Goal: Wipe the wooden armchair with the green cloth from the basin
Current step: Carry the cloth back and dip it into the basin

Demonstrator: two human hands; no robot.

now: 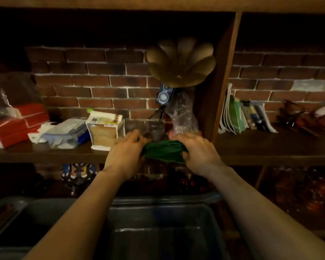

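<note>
Both hands are out in front of the person, raised above a dark plastic basin point(163, 218) and level with the front edge of a wooden shelf point(51, 152). Between them is the green cloth point(163, 150), bunched into a thick roll whose long axis runs left to right, from one hand to the other. The left hand point(125, 154) is curled around the cloth's left end, fingers wrapped over it. The right hand point(199, 152) is clenched on the right end, thumb tucked under. Each hand has one end, so neither is nearer to the cloth than the other; the roll spans the gap between them and hangs directly over the basin.

This looks like wringing: the cloth appears twisted, and the opposing grips on its two ends suit squeezing water back into the basin below. Whether water is dripping cannot be made out in the dim light.

The wooden armchair is not in view, so wiping has not begun. The next move likely calls for turning away from the shelf to find the chair.
</note>
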